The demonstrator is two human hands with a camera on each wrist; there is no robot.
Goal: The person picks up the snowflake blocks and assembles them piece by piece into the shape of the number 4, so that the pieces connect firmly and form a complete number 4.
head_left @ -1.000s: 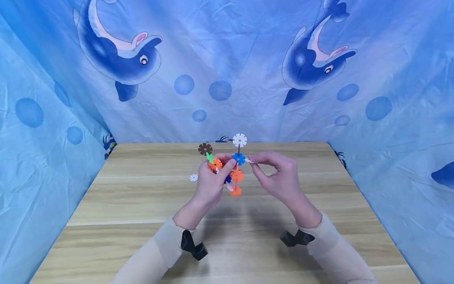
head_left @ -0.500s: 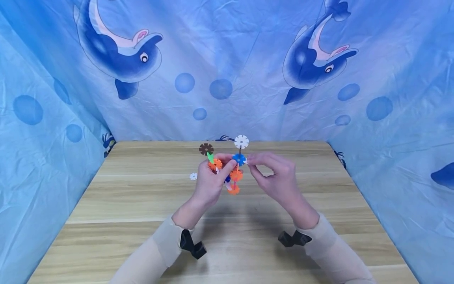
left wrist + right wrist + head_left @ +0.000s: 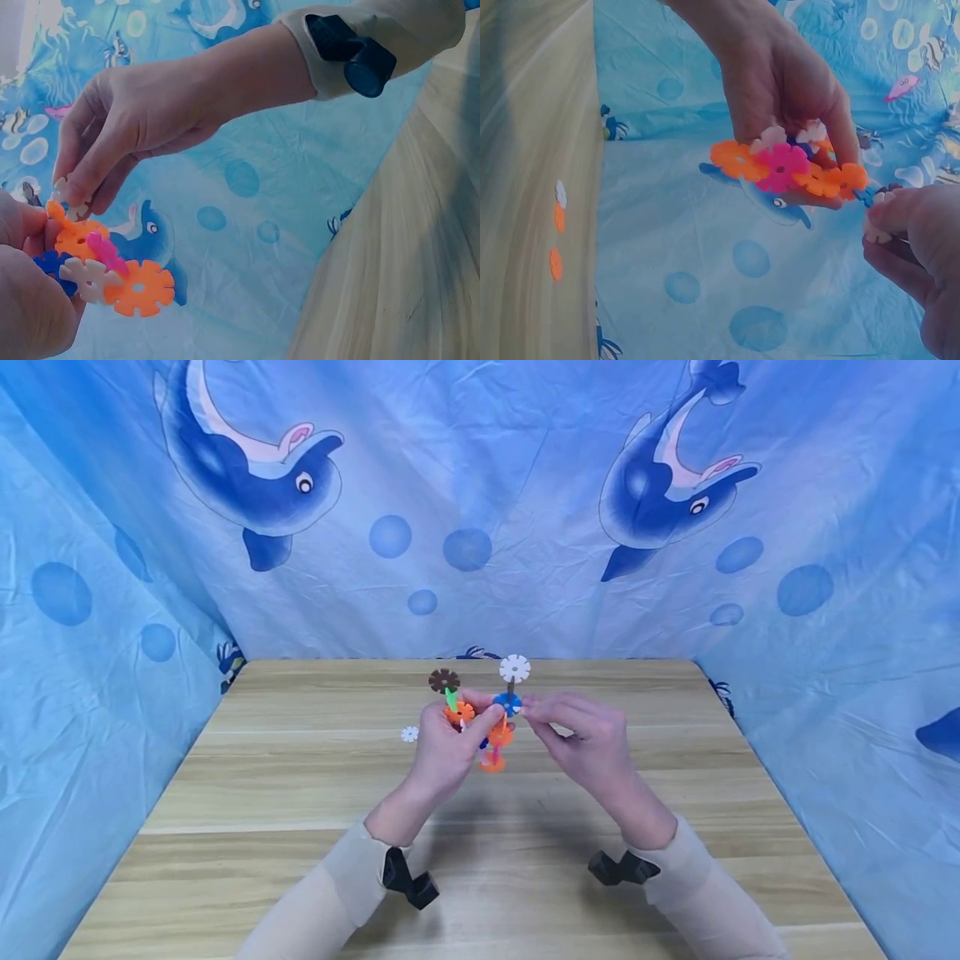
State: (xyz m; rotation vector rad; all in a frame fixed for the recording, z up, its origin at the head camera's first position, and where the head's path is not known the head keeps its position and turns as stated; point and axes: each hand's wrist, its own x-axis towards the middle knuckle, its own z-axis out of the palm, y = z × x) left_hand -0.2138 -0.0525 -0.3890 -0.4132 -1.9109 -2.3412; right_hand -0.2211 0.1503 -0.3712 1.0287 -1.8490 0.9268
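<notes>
My left hand grips a chain of slotted interlocking plastic discs above the table, its thumb on a blue disc. From the blue disc the chain runs up to a white disc and down to orange ones; a brown disc and a green one stick out at the other side. My right hand pinches a small white disc against the blue disc's right edge. In the left wrist view a pink disc and an orange disc hang lower. Fingers hide part of the chain.
On the wooden table, left of my left hand, lies a loose white disc. The right wrist view has loose orange discs near it. A blue dolphin-print cloth surrounds the table's back and sides.
The right hand has brought its white disc leftward to the blue disc's edge. The held chain has tilted and shifted slightly, its top white disc now a little lower and further right.
</notes>
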